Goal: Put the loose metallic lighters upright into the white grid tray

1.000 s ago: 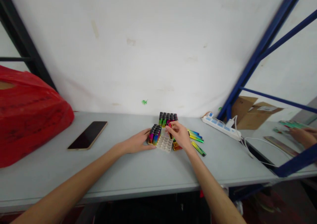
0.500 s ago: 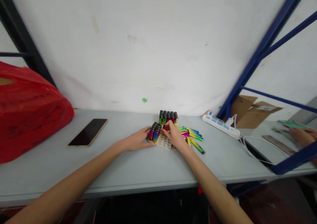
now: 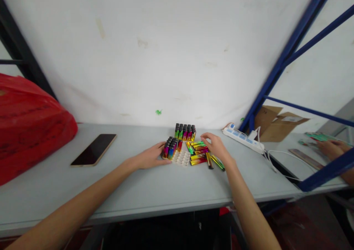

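Observation:
A pale tray with round holes (image 3: 182, 158) lies on the grey table. Upright shiny lighters with black tops (image 3: 170, 148) fill its left part, and a red one (image 3: 179, 145) stands beside them. My left hand (image 3: 152, 156) rests at the tray's left side, thumb and fingers apart around its edge. Over the loose pile of multicoloured lighters (image 3: 199, 151), right of the tray, hovers my right hand (image 3: 215, 144), its fingers curved and apart with nothing visible between them. Behind the tray stands another block of upright lighters (image 3: 185, 132).
A dark phone (image 3: 94, 149) and a red plastic bag (image 3: 33, 124) are on the left. On the right are a white power strip (image 3: 243, 138) with cables, a blue metal frame (image 3: 272, 84) and a cardboard box (image 3: 273, 124). Beyond the frame, another person's hands (image 3: 332, 148) show.
My right hand has moved right from the tray to above the loose pile. The red lighter it was at now stands free of it. My left hand keeps its place at the tray.

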### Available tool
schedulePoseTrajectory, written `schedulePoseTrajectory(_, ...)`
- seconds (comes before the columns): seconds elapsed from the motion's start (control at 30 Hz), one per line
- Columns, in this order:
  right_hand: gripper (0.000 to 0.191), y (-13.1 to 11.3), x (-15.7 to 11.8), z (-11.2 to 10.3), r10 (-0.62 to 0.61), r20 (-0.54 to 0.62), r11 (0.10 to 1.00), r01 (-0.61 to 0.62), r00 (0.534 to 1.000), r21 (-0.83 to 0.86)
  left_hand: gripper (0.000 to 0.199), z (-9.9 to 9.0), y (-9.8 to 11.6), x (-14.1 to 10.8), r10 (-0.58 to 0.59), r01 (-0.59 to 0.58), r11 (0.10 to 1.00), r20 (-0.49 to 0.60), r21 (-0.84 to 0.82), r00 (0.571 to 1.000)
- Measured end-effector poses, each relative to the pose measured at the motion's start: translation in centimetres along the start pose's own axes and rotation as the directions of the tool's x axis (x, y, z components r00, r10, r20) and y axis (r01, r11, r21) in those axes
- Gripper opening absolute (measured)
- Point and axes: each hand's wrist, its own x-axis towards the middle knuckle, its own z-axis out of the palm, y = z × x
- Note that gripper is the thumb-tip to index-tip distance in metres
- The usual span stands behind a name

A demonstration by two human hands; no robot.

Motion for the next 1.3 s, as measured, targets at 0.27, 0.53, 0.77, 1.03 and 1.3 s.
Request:
schedulePoseTrajectory(0.27,0.025,5.4,-1.3,-2.5,0.363,0.131,0.887,-0.299,0.923,-0.351,0.084,-0.1,0.1,-0.1,-0.007,0.007,1.0,0.008,0.001,1.0)
schedulePoseTrajectory(0.53,0.019,5.2,-1.2,-1.6,0.284,0.071,0.925,-0.253,0.956,-0.285,0.089,-0.2,0.0,-0.2,-0.035,0.034,0.999,0.039,0.014,0.999)
schedulePoseTrajectory(0.77,0.048,3.1,-0.6,-1.8,0.356,-0.181,0.9,-0.283,0.917,0.332,0.084,-0.2,0.2,-0.1,-0.009,0.009,1.0,0.013,-0.019,1.0)
schedulePoseTrajectory(1.03,0.069,-5.4,0.0,0.8,0.322,0.002,0.557,-0.192,0.947,0.808,0.083,-0.3,0.4,-0.3,-0.012,0.012,1.0,-0.003,-0.011,1.0)
schedulePoseTrajectory(1.3,0.074,-9.6,0.4,3.8,0.265,0.135,0.398,-0.236,0.955,0.886,0.087,-0.3,0.5,-0.1,-0.028,0.028,0.999,0.004,-0.02,1.0)
